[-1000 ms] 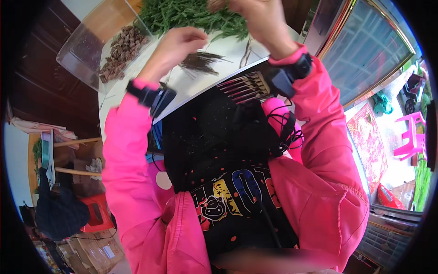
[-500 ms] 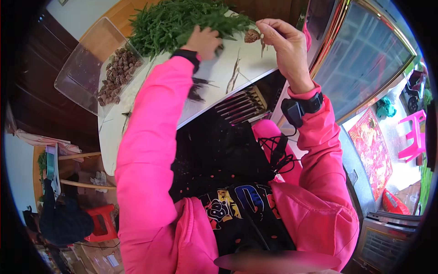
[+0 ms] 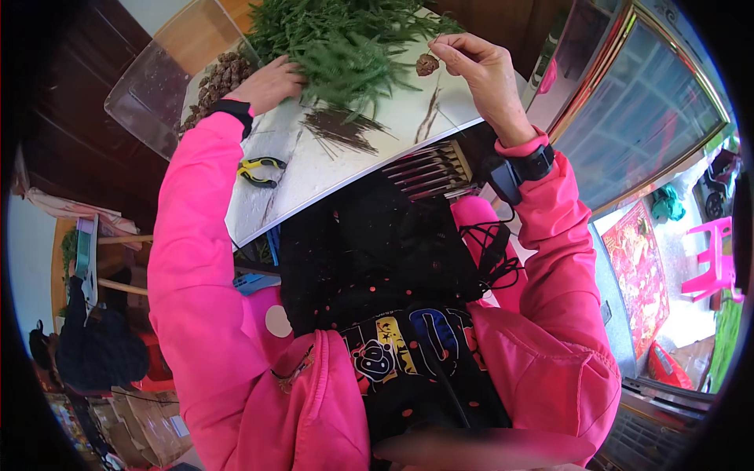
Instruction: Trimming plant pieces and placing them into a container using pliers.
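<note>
My right hand (image 3: pixel 475 67) is raised over the table's right side, thumb and forefinger pinched on a thin stem. A small brown pine cone (image 3: pixel 427 65) hangs from that pinch. On the left, my left hand (image 3: pixel 275 83) is closed at the edge of a feathery green sprig (image 3: pixel 353 74), which spreads rightward from its fingers; the fingertips are partly hidden. Behind lies a heap of green sprigs (image 3: pixel 314 23). Just left of this hand, brown pine cones (image 3: pixel 224 78) fill part of a clear plastic bin (image 3: pixel 145 102).
Thin dark wires or stems (image 3: pixel 342 129) lie on the white table (image 3: pixel 314 177). Yellow-and-black pliers (image 3: pixel 262 172) rest nearer its front edge. Below that edge is a rack of dark slats (image 3: pixel 432 171). A pink stool (image 3: pixel 711 255) stands far right.
My left hand has moved left from above the sprigs toward the pine cones, and a sprig now covers the table's middle. My right hand still holds its cone. The pliers have come into view.
</note>
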`<action>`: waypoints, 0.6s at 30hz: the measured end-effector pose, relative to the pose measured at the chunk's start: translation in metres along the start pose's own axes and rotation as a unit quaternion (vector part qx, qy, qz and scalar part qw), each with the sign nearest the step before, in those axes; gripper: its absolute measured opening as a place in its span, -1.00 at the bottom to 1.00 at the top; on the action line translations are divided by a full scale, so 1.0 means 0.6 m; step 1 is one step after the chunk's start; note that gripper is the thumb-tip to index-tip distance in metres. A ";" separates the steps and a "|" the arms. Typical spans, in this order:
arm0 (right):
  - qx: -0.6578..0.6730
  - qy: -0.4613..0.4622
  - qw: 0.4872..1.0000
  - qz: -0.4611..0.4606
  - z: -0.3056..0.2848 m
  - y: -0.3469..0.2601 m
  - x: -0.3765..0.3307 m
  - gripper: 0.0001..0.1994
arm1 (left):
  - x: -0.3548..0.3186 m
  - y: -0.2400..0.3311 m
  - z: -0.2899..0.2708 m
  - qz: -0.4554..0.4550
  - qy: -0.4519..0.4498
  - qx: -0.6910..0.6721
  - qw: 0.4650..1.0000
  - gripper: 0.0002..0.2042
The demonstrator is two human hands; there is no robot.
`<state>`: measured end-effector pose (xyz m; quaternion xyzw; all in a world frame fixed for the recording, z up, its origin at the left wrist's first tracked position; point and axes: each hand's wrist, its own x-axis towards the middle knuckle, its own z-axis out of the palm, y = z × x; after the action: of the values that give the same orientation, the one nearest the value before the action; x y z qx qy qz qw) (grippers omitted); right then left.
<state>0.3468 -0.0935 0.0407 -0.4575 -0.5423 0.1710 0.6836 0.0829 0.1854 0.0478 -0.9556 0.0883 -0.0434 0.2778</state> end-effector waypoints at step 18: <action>-0.031 -0.053 0.998 -0.006 0.031 0.006 -0.005 -0.82 | 0.132 0.102 -0.079 -0.304 0.115 -0.173 0.930 -0.93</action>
<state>0.3297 -0.0857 0.0361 -0.4657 -0.5856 0.1746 0.6401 0.1454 0.0947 0.0576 -0.9584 -0.1689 -0.2196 0.0693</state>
